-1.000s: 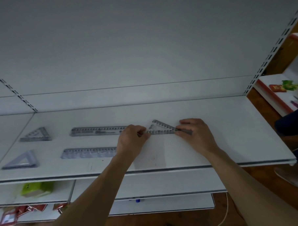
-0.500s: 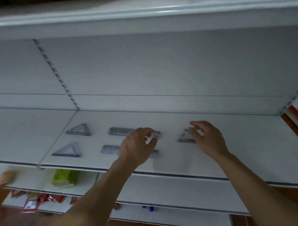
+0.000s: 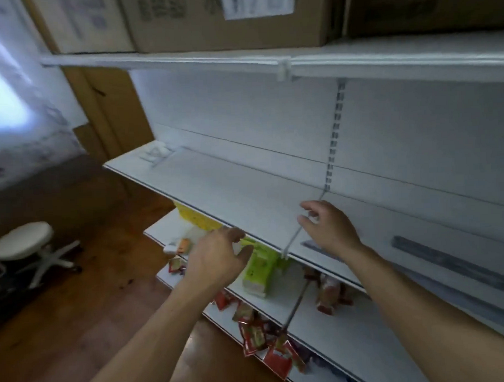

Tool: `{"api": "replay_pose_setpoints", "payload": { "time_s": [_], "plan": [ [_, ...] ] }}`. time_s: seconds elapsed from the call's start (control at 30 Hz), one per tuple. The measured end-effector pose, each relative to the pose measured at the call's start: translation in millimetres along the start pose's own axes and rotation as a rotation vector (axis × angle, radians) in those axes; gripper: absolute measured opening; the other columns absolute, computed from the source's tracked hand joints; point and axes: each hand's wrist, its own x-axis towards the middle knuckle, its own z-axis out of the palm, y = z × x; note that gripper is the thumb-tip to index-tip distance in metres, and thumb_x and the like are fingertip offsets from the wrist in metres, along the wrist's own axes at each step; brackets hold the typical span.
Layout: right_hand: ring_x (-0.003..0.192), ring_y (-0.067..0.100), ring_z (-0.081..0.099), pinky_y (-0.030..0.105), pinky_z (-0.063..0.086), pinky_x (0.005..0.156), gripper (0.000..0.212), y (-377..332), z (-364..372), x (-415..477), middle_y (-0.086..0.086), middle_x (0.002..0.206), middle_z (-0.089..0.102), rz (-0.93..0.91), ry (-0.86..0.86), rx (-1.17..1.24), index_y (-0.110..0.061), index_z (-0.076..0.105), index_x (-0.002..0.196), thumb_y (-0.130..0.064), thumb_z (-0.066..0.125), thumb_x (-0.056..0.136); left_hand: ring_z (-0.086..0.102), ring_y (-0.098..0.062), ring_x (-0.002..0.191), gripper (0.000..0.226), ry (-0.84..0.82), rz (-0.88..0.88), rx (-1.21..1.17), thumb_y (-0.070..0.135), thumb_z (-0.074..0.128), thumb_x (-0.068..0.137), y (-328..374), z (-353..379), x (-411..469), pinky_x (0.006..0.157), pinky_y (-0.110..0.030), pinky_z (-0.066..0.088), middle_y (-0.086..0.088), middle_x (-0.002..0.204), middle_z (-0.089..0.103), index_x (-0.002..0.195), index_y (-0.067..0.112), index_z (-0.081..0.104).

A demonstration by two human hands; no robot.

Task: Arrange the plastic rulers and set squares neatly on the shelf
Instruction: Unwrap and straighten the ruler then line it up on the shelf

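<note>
The white shelf [image 3: 230, 191] runs from far left to near right. A clear ruler [image 3: 450, 266] lies on its right part, and the end of another grey piece [image 3: 312, 245] shows just behind my right wrist. Some clear plastic pieces [image 3: 159, 154], blurred, lie at the shelf's far left end. My right hand [image 3: 327, 228] hovers over the seam between two shelf boards, fingers loosely spread, holding nothing. My left hand [image 3: 219, 258] hangs in front of the shelf's front edge, fingers relaxed and empty.
Cardboard boxes [image 3: 223, 18] stand on the top shelf. Lower shelves hold green packs [image 3: 260, 268] and red packets [image 3: 251, 332]. A white stool [image 3: 25, 241] stands on the wooden floor at left.
The view has swung to the left along the shelf. Both hands have come off the set square and ruler and now hover empty.
</note>
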Motion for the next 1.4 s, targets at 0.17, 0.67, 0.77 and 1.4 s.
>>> {"api": "replay_pose_setpoints", "payload": {
  "time_s": [0.17,0.67,0.77,1.4],
  "plan": [
    [0.112,0.015,0.055,0.028,0.042,0.091,0.037,-100,90,35,-0.002,0.127,0.056,-0.134,-0.112,-0.005,-0.022,0.059,0.125,-0.034,0.060,0.090,0.061,-0.011,0.100,0.045,0.061,-0.163,-0.014,0.055,0.048,0.089,-112,-38,-14,0.084,-0.032,0.052,0.011,0.112,0.065,0.124,0.030,0.059],
    [0.112,0.014,0.055,0.029,0.043,0.091,0.038,-220,281,200,-0.003,0.128,0.056,-0.246,-0.285,-0.029,-0.024,0.058,0.125,-0.036,0.059,0.089,0.058,-0.008,0.097,0.042,0.091,-0.373,-0.049,0.055,0.053,0.088,-317,-50,84,0.079,-0.033,0.054,0.015,0.112,0.062,0.122,0.033,0.059],
    [0.113,0.014,0.054,0.029,0.043,0.093,0.039,-237,314,257,-0.004,0.131,0.054,-0.224,-0.282,-0.013,-0.024,0.056,0.127,-0.036,0.058,0.090,0.058,-0.006,0.096,0.040,0.100,-0.353,-0.030,0.057,0.053,0.087,-361,-53,138,0.078,-0.031,0.055,0.018,0.110,0.062,0.119,0.035,0.060],
    [0.125,0.026,0.044,0.036,0.041,0.097,0.075,-276,447,463,0.004,0.137,0.050,0.195,-0.182,-0.326,-0.020,0.043,0.137,-0.068,0.053,0.080,0.059,-0.007,0.098,0.038,-0.153,-0.049,-0.194,0.048,0.053,0.092,-534,-42,410,0.079,-0.025,0.055,0.012,0.116,0.062,0.124,0.029,0.058]
  ]
}}
